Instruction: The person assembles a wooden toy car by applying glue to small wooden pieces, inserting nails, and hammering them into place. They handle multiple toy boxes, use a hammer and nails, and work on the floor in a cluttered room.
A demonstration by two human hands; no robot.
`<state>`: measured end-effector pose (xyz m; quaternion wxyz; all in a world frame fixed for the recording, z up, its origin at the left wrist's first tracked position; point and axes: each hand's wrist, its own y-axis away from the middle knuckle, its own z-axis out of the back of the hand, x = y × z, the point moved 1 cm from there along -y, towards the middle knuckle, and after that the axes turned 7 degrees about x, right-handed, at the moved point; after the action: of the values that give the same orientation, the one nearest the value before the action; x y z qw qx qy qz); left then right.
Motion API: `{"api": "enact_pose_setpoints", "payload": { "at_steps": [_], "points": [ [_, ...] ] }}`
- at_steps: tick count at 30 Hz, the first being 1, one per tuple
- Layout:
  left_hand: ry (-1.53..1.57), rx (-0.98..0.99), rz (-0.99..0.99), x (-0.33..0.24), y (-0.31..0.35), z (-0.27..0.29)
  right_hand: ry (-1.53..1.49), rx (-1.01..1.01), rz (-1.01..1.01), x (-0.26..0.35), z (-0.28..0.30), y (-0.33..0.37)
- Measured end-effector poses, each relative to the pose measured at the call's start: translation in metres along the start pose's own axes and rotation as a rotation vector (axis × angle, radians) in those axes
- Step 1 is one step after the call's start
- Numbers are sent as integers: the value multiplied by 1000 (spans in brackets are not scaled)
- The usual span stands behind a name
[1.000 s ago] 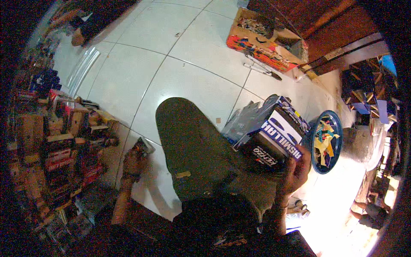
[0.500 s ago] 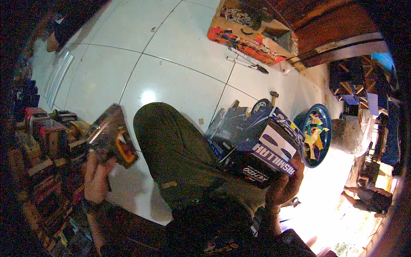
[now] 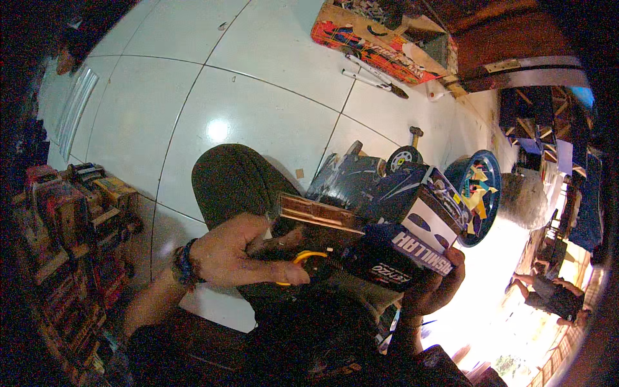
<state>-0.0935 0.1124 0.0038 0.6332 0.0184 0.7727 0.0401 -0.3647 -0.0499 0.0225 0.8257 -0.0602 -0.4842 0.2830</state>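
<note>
My left hand (image 3: 235,255) grips a dark, flat box-like piece (image 3: 319,214) with a brown wooden edge and a yellow-orange curved mark. It is held up against the near-left side of a blue-and-black model truck (image 3: 387,258) with white lettering. My right hand (image 3: 445,284) holds the truck from its right and underneath; some of its fingers are hidden behind the truck. Whether the piece touches the truck I cannot tell. Beyond the truck's body shows a spoked wheel (image 3: 404,159). My knee (image 3: 232,177) in dark trousers lies below the work.
Stacked wooden pieces (image 3: 77,219) fill the left side. A hammer (image 3: 415,134) lies beyond the truck, with a blue basin (image 3: 495,193) of yellow scraps to its right. Pens (image 3: 371,80) rest beside a wooden crate (image 3: 387,48) at the back. Another person (image 3: 554,297) is at far right.
My left hand has brought the flat piece from beside the stacked wood rightward to the truck, turning it so its wooden edge shows. The right hand still holds the truck.
</note>
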Motion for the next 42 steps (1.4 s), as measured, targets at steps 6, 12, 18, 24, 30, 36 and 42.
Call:
{"api": "enact_pose_setpoints", "payload": {
  "at_steps": [6,12,18,24,30,36,42],
  "points": [
    [-135,166,181,10,-1,6,-19,-9,-19,2,-2,-3],
    [-209,179,186,19,-3,11,-32,29,-27,-2,2,0],
    [-10,245,259,1,-11,9,-21,14,-23,-4,6,4],
    [-76,356,404,-16,-21,10,-96,21,-94,-1,5,5],
    [79,185,333,-20,-17,1,-43,124,10,-4,9,5],
    [143,39,420,-13,-12,-18,66,87,40,-8,13,9],
    [154,-87,373,-10,-11,-30,-18,122,21,-1,8,5]
  ]
}}
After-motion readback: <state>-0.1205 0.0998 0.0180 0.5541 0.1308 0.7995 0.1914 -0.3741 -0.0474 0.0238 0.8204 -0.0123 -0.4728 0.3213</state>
